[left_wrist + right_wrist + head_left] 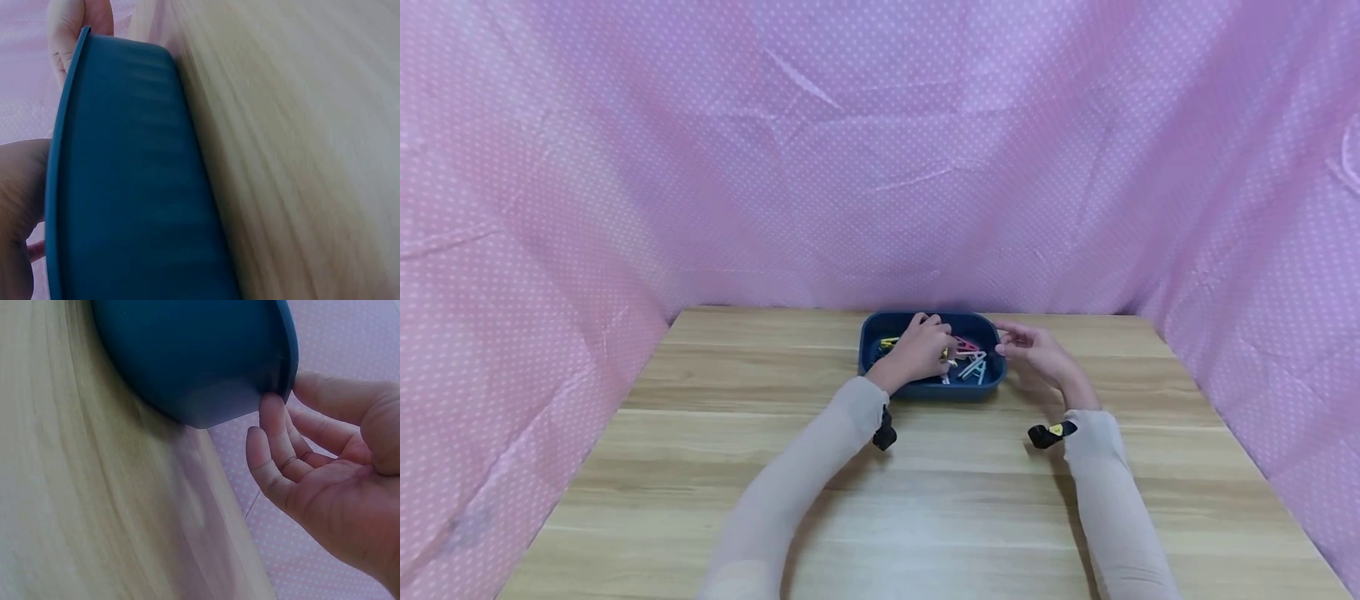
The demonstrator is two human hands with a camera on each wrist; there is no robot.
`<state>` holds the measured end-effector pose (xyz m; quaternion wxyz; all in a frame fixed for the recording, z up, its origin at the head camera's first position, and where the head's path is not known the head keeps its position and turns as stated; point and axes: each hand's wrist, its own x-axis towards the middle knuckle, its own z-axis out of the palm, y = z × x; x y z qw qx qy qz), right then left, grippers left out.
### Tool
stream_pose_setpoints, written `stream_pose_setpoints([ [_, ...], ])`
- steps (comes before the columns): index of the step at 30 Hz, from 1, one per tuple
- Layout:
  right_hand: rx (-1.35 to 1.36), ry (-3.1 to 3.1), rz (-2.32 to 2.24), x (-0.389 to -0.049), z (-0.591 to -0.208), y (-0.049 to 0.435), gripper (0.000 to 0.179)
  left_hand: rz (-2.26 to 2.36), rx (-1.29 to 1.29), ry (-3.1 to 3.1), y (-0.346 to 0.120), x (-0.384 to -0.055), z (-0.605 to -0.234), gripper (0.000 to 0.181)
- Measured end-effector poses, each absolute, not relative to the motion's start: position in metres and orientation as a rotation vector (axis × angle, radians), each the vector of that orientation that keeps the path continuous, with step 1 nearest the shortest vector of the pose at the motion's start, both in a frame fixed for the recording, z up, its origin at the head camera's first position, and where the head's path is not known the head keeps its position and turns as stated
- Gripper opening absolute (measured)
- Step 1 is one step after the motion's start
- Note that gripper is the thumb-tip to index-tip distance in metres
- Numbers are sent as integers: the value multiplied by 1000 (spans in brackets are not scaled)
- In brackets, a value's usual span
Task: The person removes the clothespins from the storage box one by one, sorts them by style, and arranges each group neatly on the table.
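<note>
A dark blue tray (955, 390) stands near the table's far edge, with several small A-shaped clothespins (973, 367) inside in yellow, pink, white and pale blue. My left hand (921, 348) reaches over the near side into the tray, fingers bent down among the clothespins. A yellow bit shows beside its fingers; whether they grip it is hidden. At the tray's right end, my right hand (1033, 350) pinches the rim. In the right wrist view, the thumb and fingertips (272, 412) meet the rim from either side. The left wrist view mostly shows the tray's outer wall (131, 169).
The wood-grain table (925, 517) stretches out in front of the tray. Pink dotted cloth (880, 167) hangs behind the table and along both sides. Each wrist carries a black strap-mounted device (884, 433).
</note>
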<state>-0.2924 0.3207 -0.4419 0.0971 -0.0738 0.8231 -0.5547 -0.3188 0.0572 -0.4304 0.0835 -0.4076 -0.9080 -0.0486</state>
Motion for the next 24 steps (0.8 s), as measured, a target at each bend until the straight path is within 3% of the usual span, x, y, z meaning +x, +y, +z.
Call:
stream_pose_setpoints([
  [12,-224,2465,-1592,-292,-442,320,60,-225,-1174,-2712,29,-320,-422,9],
  [24,-220,2463,-1611,-292,-441,320,59,-664,-1060,-2609,4,-312,-419,14],
])
